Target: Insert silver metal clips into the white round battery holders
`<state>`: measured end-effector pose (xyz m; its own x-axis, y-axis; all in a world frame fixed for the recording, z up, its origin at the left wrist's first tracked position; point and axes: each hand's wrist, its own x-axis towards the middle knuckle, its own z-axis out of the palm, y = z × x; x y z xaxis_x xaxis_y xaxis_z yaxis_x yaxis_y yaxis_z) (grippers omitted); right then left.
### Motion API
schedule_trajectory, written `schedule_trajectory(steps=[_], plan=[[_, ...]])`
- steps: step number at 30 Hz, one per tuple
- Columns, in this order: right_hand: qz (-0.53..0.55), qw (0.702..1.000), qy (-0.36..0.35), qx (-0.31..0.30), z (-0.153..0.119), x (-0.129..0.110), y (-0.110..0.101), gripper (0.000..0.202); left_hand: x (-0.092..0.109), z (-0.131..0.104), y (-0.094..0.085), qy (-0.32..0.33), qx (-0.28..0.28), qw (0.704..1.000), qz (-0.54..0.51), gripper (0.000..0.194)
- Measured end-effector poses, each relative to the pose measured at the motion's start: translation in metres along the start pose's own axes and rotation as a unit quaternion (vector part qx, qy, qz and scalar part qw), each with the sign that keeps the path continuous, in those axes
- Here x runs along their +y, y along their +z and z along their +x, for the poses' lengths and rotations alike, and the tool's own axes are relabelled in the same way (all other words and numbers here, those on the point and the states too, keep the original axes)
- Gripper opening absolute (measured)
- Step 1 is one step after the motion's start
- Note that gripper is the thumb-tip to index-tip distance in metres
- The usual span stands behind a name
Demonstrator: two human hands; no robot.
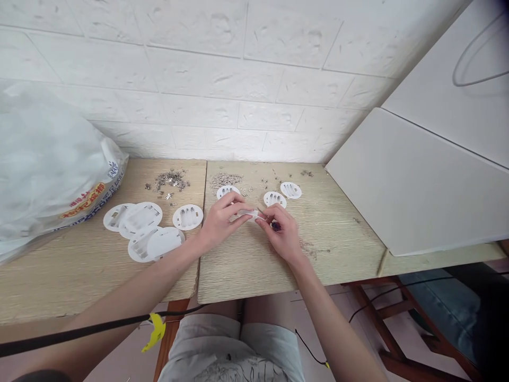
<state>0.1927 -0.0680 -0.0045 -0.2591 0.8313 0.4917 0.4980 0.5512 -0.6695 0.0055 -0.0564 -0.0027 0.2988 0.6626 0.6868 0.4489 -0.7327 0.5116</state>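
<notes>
- Left hand point(222, 220), right hand point(281, 231): fingers pinched on one thin white plastic piece point(251, 213), above the pale wooden table point(246, 270).
- Dark object point(275, 226) at right palm, mostly hidden.
- Bulging white plastic bag point(51, 154) crowds white round plastic discs point(141, 219).

A thin white plastic piece point(250, 213) is held above the surface point(246, 270), seen nearly edge-on, its nine o'clock end pinched in the left hand point(220, 220) and its three o'clock end at the fingertips of the right hand point(284, 233). A dark-ended object point(275, 226) sits within the right hand, at four o'clock from the piece, mostly hidden.
</notes>
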Motion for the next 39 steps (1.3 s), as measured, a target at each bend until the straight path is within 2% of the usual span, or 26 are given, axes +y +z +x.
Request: schedule_trajectory(steps=[9,15,27,36,39], plan=[[0.010,1.000,0.012,-0.012,0.0002,0.0006,0.0009,0.013,-0.0002,-0.0001,-0.0004,0.002,-0.035,0.999,0.005,0.018],[-0.001,1.000,-0.003,-0.011,-0.0006,0.0015,0.0027,0.013,-0.0008,-0.0004,0.0018,0.023,-0.026,0.999,0.006,0.018],[-0.018,0.996,-0.082,0.014,-0.0004,0.0047,0.0072,0.004,-0.0003,0.0016,0.0034,0.044,-0.018,0.999,0.008,0.017],[-0.018,0.995,-0.096,0.012,-0.0017,0.0072,0.0077,0.008,-0.0003,0.0008,0.0034,0.007,-0.046,0.999,0.012,0.020],[-0.011,0.997,-0.075,0.021,-0.0007,0.0072,0.0074,0.010,-0.0010,0.0003,0.0038,-0.026,-0.040,0.999,-0.009,0.019]])
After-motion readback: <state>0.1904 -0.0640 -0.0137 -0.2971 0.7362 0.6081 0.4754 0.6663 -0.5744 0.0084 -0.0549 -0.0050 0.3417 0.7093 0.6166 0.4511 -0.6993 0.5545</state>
